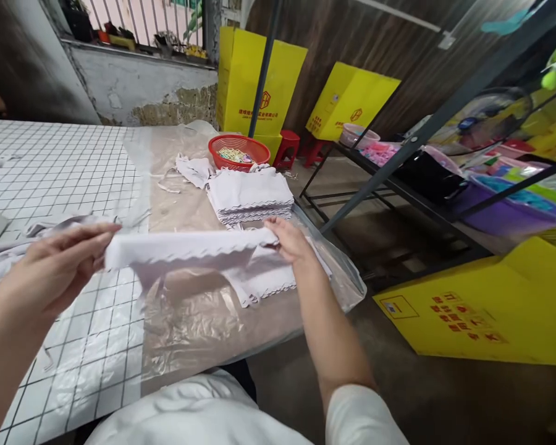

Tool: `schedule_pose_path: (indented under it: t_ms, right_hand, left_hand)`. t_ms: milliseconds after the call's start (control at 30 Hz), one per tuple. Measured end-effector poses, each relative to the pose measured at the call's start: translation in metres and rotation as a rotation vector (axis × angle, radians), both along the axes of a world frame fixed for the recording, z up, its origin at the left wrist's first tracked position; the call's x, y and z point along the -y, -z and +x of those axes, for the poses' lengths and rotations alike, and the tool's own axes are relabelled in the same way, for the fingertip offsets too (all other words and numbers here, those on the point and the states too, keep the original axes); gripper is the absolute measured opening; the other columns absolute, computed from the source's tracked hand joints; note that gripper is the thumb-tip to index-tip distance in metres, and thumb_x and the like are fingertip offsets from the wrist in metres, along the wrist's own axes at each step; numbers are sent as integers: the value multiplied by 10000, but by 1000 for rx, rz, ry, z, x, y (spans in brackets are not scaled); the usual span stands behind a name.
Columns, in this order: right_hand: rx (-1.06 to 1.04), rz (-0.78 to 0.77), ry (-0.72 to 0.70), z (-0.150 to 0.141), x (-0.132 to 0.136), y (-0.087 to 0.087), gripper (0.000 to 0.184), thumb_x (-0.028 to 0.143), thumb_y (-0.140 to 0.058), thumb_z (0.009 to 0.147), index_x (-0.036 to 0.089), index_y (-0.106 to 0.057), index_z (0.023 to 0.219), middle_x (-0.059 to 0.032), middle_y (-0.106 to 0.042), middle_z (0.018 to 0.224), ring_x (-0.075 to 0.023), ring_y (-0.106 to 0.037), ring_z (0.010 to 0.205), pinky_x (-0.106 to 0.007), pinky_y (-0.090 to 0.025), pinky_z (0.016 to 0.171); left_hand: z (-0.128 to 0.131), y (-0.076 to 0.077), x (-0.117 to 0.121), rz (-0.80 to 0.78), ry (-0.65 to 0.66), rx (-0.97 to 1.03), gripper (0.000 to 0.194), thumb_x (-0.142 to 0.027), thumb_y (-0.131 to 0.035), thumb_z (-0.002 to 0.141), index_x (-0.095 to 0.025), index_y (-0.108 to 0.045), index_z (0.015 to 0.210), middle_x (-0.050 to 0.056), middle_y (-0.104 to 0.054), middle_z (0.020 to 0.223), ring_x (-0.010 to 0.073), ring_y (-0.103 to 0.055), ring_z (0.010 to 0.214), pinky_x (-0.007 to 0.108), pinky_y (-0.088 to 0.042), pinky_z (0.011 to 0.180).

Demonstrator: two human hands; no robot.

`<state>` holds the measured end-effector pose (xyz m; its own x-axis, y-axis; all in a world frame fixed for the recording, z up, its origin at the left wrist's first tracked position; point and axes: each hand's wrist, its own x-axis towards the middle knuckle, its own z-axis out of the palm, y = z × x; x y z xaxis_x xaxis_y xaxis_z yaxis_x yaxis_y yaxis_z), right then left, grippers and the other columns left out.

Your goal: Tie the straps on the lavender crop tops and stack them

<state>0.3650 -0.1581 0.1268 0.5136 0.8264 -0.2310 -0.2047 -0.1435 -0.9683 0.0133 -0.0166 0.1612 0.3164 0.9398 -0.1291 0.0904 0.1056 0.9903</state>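
Note:
A white piece of fabric with a scalloped edge (185, 247) is stretched above the table between my two hands. My left hand (69, 259) pinches its left end, and my right hand (287, 240) grips the right end with the fingers closed. Just behind my right hand lies a neat stack of white scalloped fabric pieces (250, 191). More white fabric (269, 275) rests on the plastic sheet (194, 334) under my right wrist. To the left, near my left hand, loose white cloth (4, 259) is heaped on the grid-patterned tabletop (65, 161).
A red basket (213, 151) with small pale items stands behind the stack. Yellow cartons (245, 80) are by the wall, and another yellow carton (491, 309) sits at right. A dark metal rack (389, 170) holds tubs, including a purple tub (495, 204). Red stools (287, 148) stand beyond.

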Motion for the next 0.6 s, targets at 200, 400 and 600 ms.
schedule_pose_path:
  t_ms: [200, 400, 600]
  right_hand:
    - [111, 128, 206, 106, -42, -37, 153, 222, -662, 811, 204, -517, 854, 63, -548, 679, -90, -566, 614, -235, -560, 568]
    - [90, 17, 343, 157, -3, -4, 177, 251, -689, 785, 208, -525, 835, 66, -550, 643, -96, -559, 583, -243, -546, 561]
    - [8, -122, 374, 154, 60, 63, 305, 269, -801, 667, 196, -511, 722, 65, -515, 559, -86, -485, 486, -214, -470, 465]
  left_hand:
    - [145, -54, -11, 12, -72, 264, 68, -72, -650, 765, -101, -676, 821, -7, -622, 668, 90, -607, 633, 208, -506, 636]
    - [211, 6, 17, -148, 46, 321, 147, -161, -704, 653, -122, -632, 775, -29, -611, 639, 81, -554, 522, 231, -496, 573]
    - [227, 90, 80, -399, 256, 158, 335, -372, -771, 520, -150, -633, 729, -37, -586, 589, 90, -510, 494, 230, -442, 505]
